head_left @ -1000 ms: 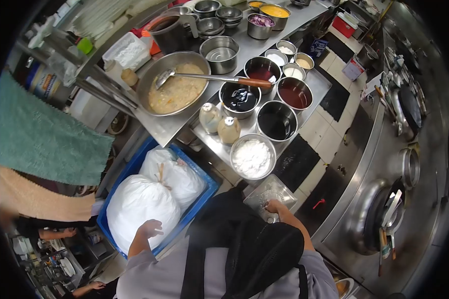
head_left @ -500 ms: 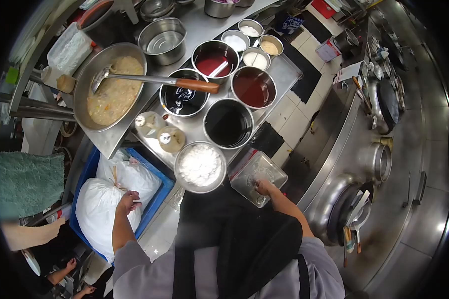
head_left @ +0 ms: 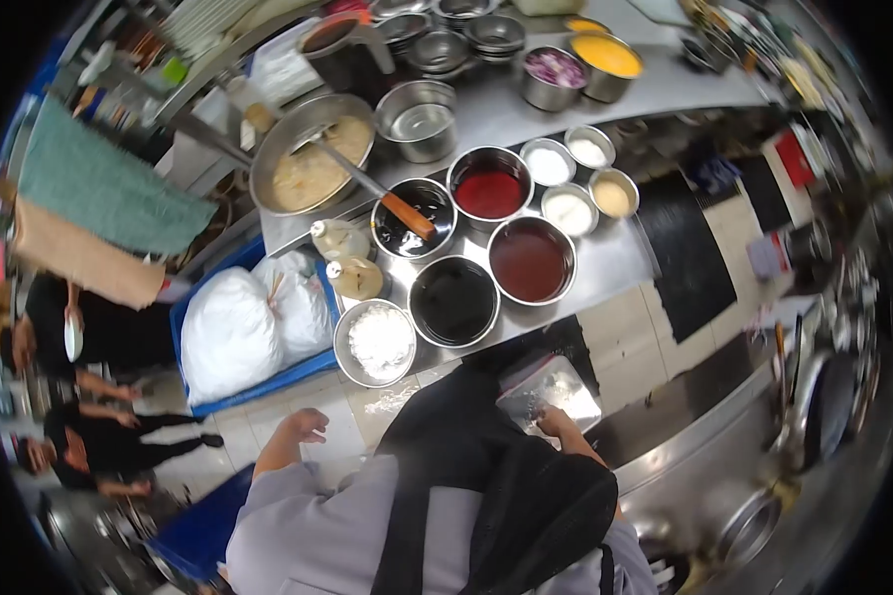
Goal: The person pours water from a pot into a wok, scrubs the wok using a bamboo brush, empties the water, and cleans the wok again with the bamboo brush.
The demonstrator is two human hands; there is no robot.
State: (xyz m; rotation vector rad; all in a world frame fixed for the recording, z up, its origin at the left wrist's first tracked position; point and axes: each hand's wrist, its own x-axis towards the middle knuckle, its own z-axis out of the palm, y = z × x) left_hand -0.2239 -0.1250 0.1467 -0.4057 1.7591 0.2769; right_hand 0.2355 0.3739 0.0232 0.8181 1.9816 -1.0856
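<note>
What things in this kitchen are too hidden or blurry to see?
All in the head view:
- Inside the white bags: hidden by their plastic.
- The bottom of the pot of black liquid: hidden by the liquid.
- What the clear container by the right hand holds: lost in glare and blur.
- Whether the left hand holds something small: its fingers are blurred.

The towel [head_left: 114, 178] is green, the crate [head_left: 258, 385] blue, the ladle handle [head_left: 408, 214] orange-brown.
</note>
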